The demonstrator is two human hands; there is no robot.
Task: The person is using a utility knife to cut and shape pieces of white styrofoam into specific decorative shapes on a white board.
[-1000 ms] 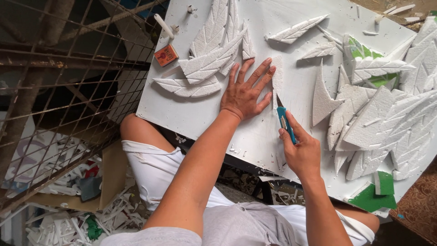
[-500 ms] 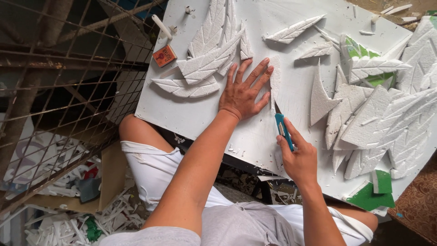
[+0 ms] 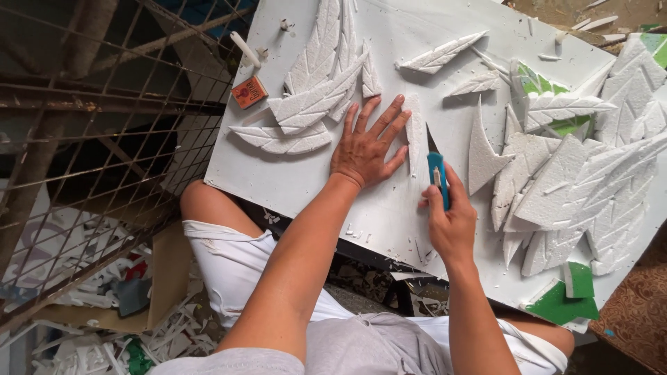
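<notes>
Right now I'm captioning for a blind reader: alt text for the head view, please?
A left hand presses flat on a white foam board while the right hand holds a blue utility knife beside it; carved white foam leaves lie around.

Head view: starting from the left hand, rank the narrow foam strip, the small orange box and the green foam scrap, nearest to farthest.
From the left hand:
1. Narrow foam strip, right beside its fingers.
2. Small orange box, at the board's left edge.
3. Green foam scrap, at the board's near right corner.
</notes>
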